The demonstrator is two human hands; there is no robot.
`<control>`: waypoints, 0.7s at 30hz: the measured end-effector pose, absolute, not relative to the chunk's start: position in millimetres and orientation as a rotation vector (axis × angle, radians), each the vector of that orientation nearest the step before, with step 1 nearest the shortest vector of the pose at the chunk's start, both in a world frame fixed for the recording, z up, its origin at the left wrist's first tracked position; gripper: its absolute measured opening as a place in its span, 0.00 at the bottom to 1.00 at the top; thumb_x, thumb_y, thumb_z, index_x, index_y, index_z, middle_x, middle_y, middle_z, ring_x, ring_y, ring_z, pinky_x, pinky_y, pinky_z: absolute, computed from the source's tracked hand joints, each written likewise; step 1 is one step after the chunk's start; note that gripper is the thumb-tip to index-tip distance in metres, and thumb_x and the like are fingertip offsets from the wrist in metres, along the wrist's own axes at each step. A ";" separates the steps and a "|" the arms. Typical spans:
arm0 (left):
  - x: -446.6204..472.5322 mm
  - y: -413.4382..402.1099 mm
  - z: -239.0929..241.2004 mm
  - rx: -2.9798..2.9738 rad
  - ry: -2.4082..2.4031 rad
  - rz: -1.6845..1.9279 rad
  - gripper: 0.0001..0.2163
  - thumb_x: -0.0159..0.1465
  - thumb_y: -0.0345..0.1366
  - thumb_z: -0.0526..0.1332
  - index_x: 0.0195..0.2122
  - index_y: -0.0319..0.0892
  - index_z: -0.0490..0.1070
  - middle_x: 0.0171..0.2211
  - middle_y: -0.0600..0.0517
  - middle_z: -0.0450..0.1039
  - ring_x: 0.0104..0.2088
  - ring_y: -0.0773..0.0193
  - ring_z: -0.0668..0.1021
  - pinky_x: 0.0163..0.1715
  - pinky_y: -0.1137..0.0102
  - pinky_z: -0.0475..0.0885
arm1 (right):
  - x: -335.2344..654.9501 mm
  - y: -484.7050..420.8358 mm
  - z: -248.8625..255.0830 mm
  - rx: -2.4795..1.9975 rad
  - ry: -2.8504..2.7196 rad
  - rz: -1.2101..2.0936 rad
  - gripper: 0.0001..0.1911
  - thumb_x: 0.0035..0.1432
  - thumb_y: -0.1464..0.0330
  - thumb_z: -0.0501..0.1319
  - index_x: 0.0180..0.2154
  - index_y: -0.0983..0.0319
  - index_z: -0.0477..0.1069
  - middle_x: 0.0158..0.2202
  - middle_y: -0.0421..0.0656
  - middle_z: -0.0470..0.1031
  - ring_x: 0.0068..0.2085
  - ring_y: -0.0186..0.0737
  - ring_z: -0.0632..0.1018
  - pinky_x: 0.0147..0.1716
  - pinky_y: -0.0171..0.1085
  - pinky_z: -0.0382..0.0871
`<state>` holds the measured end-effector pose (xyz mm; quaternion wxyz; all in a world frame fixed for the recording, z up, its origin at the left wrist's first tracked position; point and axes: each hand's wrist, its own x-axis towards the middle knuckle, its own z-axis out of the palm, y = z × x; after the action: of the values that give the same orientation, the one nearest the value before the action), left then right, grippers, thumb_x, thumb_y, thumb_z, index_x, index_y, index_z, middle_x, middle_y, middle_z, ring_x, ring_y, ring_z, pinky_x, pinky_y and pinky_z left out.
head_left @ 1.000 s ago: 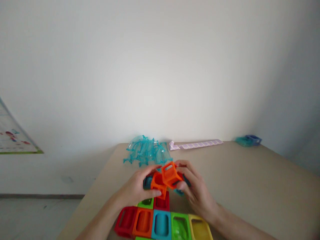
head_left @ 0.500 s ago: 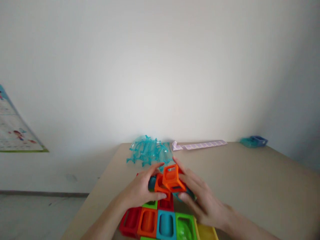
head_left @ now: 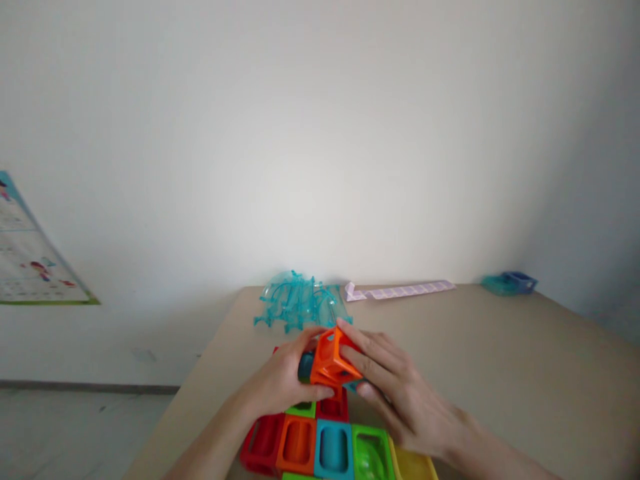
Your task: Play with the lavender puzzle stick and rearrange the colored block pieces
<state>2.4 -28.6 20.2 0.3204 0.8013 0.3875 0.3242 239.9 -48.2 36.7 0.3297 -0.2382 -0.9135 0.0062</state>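
My left hand [head_left: 280, 383] and my right hand [head_left: 395, 387] both close around an orange hollow cube block [head_left: 330, 357], held above a flat row of coloured blocks. My right fingers lie over its top and right side, my left fingers curl at its left. A dark blue block [head_left: 305, 366] shows just behind my left fingers. Under my hands lie a red block [head_left: 260, 440], an orange one [head_left: 296, 443], a blue one [head_left: 331, 451], a green one [head_left: 369, 456] and a yellow one [head_left: 411, 468].
A pile of clear teal curved track pieces [head_left: 299, 305] lies at the far edge of the beige table [head_left: 500, 373]. A lilac strip [head_left: 400, 290] lies to its right. Small blue and teal blocks [head_left: 510, 283] sit far right. A poster [head_left: 30, 260] hangs at left.
My right hand has come over the top of the orange cube and turned it, so its open face now tilts leftward. Left hand stays almost still.
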 end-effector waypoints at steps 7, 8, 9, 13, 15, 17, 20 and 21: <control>3.5 -30.1 19.8 2.063 1.044 0.858 0.33 0.49 0.34 0.70 0.55 0.49 0.59 0.48 0.53 0.73 0.46 0.58 0.75 0.48 0.64 0.69 | 238.6 -46.2 43.3 -0.587 -2.419 0.096 0.29 0.61 0.77 0.50 0.62 0.60 0.47 0.66 0.54 0.50 0.51 0.46 0.70 0.48 0.50 0.69; 3.6 -30.0 19.7 2.054 1.042 0.859 0.33 0.48 0.34 0.71 0.54 0.49 0.59 0.48 0.53 0.73 0.46 0.58 0.75 0.47 0.64 0.69 | 238.4 -45.9 42.1 -0.586 -2.410 0.129 0.27 0.62 0.76 0.50 0.61 0.60 0.48 0.66 0.53 0.51 0.50 0.45 0.70 0.47 0.48 0.69; 3.6 -29.8 19.4 2.043 1.040 0.858 0.33 0.48 0.33 0.71 0.54 0.49 0.59 0.47 0.53 0.73 0.45 0.58 0.76 0.47 0.64 0.69 | 238.2 -45.7 41.0 -0.589 -2.407 0.155 0.24 0.63 0.75 0.50 0.60 0.60 0.50 0.66 0.53 0.51 0.50 0.45 0.70 0.48 0.47 0.69; 3.8 -29.0 17.8 2.013 1.045 0.859 0.33 0.48 0.34 0.70 0.54 0.47 0.59 0.47 0.52 0.73 0.43 0.58 0.76 0.44 0.65 0.70 | 238.1 -45.0 39.6 -0.615 -2.397 0.101 0.22 0.65 0.72 0.51 0.60 0.59 0.55 0.66 0.49 0.52 0.55 0.46 0.65 0.53 0.47 0.65; 3.7 -29.0 17.4 2.017 1.062 0.855 0.32 0.48 0.35 0.71 0.53 0.46 0.59 0.46 0.52 0.73 0.43 0.58 0.75 0.44 0.65 0.70 | 237.5 -44.9 41.1 -0.624 -2.403 0.054 0.25 0.66 0.72 0.50 0.63 0.58 0.53 0.65 0.49 0.54 0.54 0.46 0.66 0.52 0.47 0.66; 3.4 -29.5 18.1 2.029 1.080 0.851 0.32 0.48 0.36 0.71 0.53 0.46 0.60 0.45 0.52 0.73 0.42 0.58 0.75 0.43 0.65 0.70 | 236.2 -45.2 43.4 -0.630 -2.408 0.047 0.25 0.66 0.71 0.50 0.63 0.58 0.53 0.63 0.50 0.58 0.50 0.46 0.69 0.50 0.48 0.68; 2.7 -30.9 22.2 2.056 1.034 0.851 0.30 0.49 0.40 0.70 0.52 0.46 0.62 0.46 0.51 0.73 0.43 0.57 0.75 0.45 0.64 0.69 | 234.1 -45.9 46.5 -0.671 -2.350 0.054 0.21 0.65 0.69 0.52 0.60 0.61 0.55 0.59 0.53 0.65 0.44 0.45 0.71 0.44 0.47 0.71; 2.5 -31.4 24.0 2.065 0.992 0.855 0.29 0.50 0.41 0.69 0.52 0.45 0.62 0.47 0.50 0.72 0.44 0.56 0.74 0.46 0.64 0.69 | 233.9 -46.2 47.2 -0.684 -2.330 0.048 0.20 0.65 0.68 0.53 0.58 0.61 0.57 0.58 0.53 0.67 0.44 0.45 0.72 0.43 0.47 0.72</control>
<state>2.5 -31.4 24.0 0.3411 0.7939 0.3812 0.3287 233.9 -46.2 47.2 0.3488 -0.2640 -0.8991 0.0187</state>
